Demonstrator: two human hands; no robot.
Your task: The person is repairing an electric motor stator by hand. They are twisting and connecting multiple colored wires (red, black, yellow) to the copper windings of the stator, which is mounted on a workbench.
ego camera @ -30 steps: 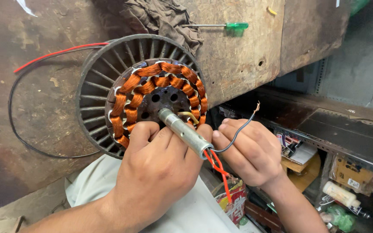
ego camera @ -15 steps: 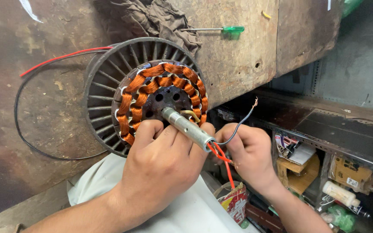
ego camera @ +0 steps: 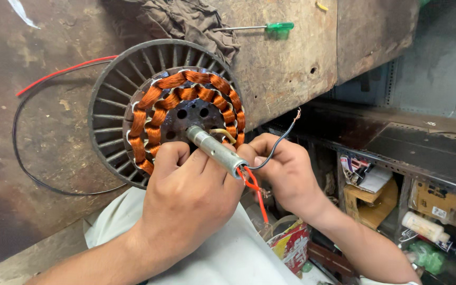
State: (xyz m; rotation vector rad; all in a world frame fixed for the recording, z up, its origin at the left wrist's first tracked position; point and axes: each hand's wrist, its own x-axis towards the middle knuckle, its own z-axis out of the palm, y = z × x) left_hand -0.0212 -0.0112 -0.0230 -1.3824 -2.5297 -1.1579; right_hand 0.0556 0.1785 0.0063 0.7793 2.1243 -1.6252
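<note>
A round fan motor stator [ego camera: 133,105] with copper windings [ego camera: 186,87] leans against the edge of a rusty bench. Its grey metal shaft [ego camera: 215,149] points toward me. My left hand [ego camera: 186,203] is wrapped around the shaft's near end. My right hand [ego camera: 286,171] pinches a black wire [ego camera: 281,140] with a bared tip where it leaves the shaft end. Red wires [ego camera: 254,190] hang from the same end between my hands.
A green-handled screwdriver [ego camera: 259,26] and a crumpled grey rag [ego camera: 186,21] lie on the bench [ego camera: 38,132]. A red and a black lead [ego camera: 38,174] loop over the bench at left. Shelves with boxes and bottles [ego camera: 423,211] stand at right.
The stator and my hands sit a little further right in view. My right hand has closed in on the shaft end and the black wire.
</note>
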